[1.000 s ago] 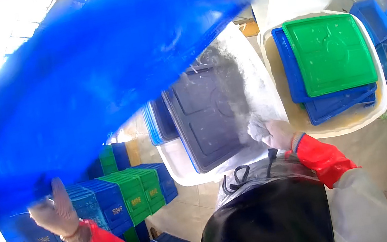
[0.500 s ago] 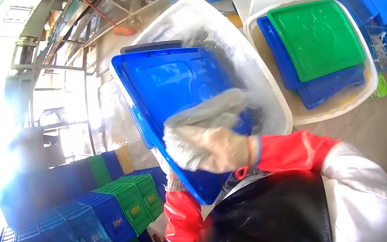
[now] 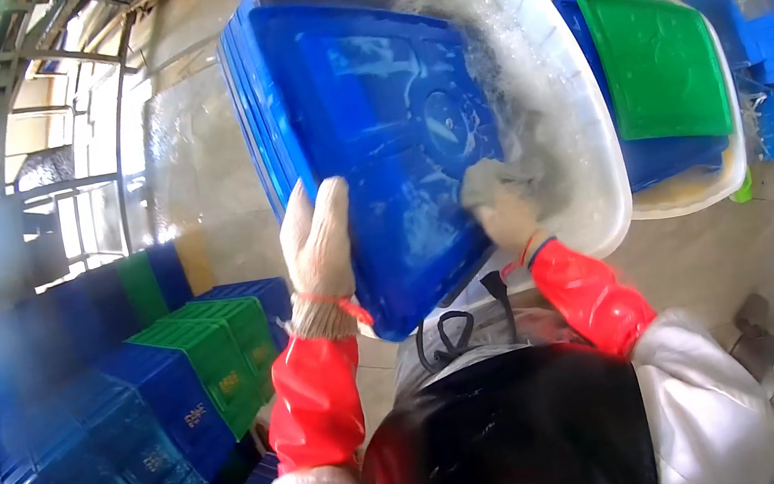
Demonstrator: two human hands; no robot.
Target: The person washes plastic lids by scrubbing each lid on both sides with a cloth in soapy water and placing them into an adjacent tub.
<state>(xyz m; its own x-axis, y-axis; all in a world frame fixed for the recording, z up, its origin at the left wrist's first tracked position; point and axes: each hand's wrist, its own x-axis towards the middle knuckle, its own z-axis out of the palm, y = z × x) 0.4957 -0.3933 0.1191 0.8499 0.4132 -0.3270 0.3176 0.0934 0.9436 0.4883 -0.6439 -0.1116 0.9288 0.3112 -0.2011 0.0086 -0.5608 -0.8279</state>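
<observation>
Head view: a blue lid (image 3: 375, 102) is supported over the white tub (image 3: 613, 171), its left edge touched by the left hand (image 3: 319, 253), fingers outstretched; a grey cloth (image 3: 486, 183) is clasped by the right hand (image 3: 512, 222) against the lid.

Around the blue lid (image 3: 382, 81), the widest open way lies at 9 o'clock, over a stretch of floor (image 3: 194, 141), with a metal framework (image 3: 118, 112) beyond. Stacked crates (image 3: 209, 366) fill 8 o'clock; nearer in, the left hand (image 3: 316, 243) blocks the lid's edge between 7 and 8. The black apron (image 3: 509, 435) closes off 6. The right hand (image 3: 507, 213) obstructs 4 to 5. At 2, foamy water (image 3: 534, 82) leaves a gap before the tub wall (image 3: 598, 137) bars passage.
</observation>
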